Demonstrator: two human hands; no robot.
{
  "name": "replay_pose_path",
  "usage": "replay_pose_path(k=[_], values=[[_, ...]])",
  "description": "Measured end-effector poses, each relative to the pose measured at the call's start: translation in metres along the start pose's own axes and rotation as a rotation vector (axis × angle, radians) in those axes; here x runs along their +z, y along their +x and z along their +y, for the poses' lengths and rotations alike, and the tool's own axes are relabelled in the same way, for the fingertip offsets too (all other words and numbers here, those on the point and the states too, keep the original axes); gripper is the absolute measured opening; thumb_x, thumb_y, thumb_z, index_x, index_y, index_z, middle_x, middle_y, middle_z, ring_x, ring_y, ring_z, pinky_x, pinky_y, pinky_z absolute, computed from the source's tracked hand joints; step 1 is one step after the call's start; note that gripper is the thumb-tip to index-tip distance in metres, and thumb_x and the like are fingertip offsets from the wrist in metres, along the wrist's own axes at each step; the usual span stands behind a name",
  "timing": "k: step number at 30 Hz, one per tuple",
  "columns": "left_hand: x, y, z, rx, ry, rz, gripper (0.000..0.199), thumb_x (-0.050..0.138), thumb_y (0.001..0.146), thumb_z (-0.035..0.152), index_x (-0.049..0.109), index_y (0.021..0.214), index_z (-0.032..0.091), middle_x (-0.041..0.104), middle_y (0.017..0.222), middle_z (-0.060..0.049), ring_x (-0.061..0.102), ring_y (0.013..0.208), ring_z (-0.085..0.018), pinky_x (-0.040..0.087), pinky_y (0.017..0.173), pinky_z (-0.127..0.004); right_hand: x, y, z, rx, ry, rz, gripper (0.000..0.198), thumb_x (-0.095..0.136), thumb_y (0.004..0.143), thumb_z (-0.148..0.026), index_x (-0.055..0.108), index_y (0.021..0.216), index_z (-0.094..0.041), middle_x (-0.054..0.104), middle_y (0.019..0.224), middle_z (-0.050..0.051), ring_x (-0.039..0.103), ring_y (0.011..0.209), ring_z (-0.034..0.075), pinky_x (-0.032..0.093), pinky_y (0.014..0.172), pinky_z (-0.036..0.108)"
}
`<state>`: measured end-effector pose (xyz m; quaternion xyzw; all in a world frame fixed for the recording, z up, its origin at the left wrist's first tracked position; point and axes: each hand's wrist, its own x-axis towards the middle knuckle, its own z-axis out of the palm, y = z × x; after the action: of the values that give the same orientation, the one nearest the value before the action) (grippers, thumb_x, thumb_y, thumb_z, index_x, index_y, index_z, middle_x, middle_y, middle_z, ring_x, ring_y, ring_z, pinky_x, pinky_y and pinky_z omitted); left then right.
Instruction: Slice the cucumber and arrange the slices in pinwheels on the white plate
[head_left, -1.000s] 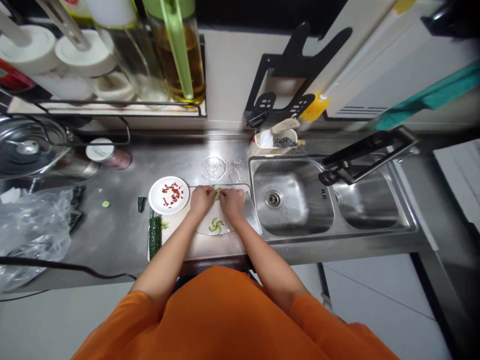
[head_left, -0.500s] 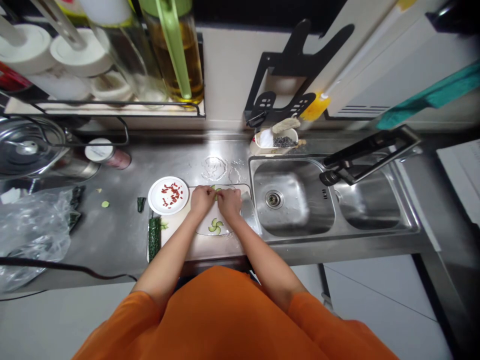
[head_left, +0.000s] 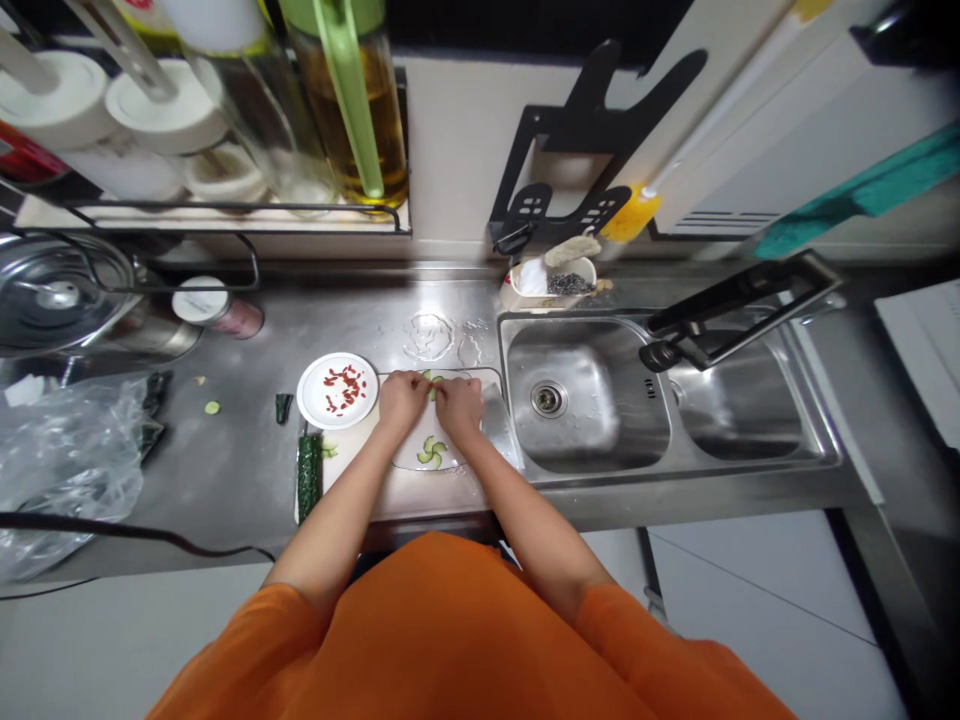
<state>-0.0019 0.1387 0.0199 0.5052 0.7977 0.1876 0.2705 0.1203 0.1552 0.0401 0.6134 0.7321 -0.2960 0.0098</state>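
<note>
My left hand (head_left: 403, 402) and my right hand (head_left: 459, 405) meet over the far side of a white plate (head_left: 409, 455), fingers pinched at thin green cucumber slices (head_left: 430, 378). The fingertips partly hide these slices. Closer to me on the plate, several curved cucumber slices (head_left: 431, 453) form a pinwheel. Under the plate lies a pale cutting board (head_left: 442, 500). A dark green piece of cucumber (head_left: 309, 478) rests along the board's left edge, beside small green scraps (head_left: 328, 451). Left of my left hand, a small white dish (head_left: 313, 386) holds several red bits (head_left: 346, 392).
A double sink (head_left: 585, 440) with a black faucet (head_left: 697, 315) is at the right. At the left are a cucumber end (head_left: 283, 407), a clear plastic bag (head_left: 67, 460), a white-lidded jar (head_left: 217, 306) and a glass-lidded pot (head_left: 60, 295). A bottle rack (head_left: 300, 212) hangs above.
Hardly anything differs. Both hands stay pinched at the same place on the plate, with only slight finger movement and a small shift of the view.
</note>
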Motion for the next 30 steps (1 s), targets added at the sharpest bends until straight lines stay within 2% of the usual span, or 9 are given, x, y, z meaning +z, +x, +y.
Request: replay_pose_path(k=[19, 25, 30], values=[[-0.006, -0.004, -0.001, -0.001, -0.030, 0.001, 0.023, 0.052, 0.079, 0.028, 0.073, 0.080, 0.019, 0.071, 0.086, -0.005, 0.060, 0.086, -0.019, 0.042, 0.081, -0.028, -0.002, -0.004, 0.004, 0.008, 0.041, 0.039, 0.031, 0.041, 0.091, -0.028, 0.068, 0.107, -0.028, 0.064, 0.104, 0.006, 0.039, 0.104, 0.026, 0.030, 0.077, 0.034], [-0.022, -0.016, -0.009, -0.014, -0.031, 0.080, 0.023, 0.051, 0.077, 0.026, 0.073, 0.083, 0.019, 0.070, 0.089, -0.005, 0.060, 0.091, -0.019, 0.043, 0.085, -0.027, -0.006, -0.009, 0.004, 0.019, 0.069, 0.059, 0.032, 0.042, 0.088, -0.025, 0.070, 0.104, -0.028, 0.065, 0.102, 0.006, 0.040, 0.103, 0.026, 0.030, 0.076, 0.034], [-0.046, -0.030, -0.032, -0.054, 0.012, 0.153, 0.026, 0.050, 0.077, 0.027, 0.073, 0.087, 0.018, 0.070, 0.090, -0.006, 0.060, 0.090, -0.020, 0.043, 0.086, -0.028, -0.007, -0.019, 0.004, 0.016, 0.085, 0.070, 0.031, 0.045, 0.088, -0.024, 0.071, 0.104, -0.025, 0.066, 0.100, 0.007, 0.041, 0.103, 0.026, 0.030, 0.075, 0.033]])
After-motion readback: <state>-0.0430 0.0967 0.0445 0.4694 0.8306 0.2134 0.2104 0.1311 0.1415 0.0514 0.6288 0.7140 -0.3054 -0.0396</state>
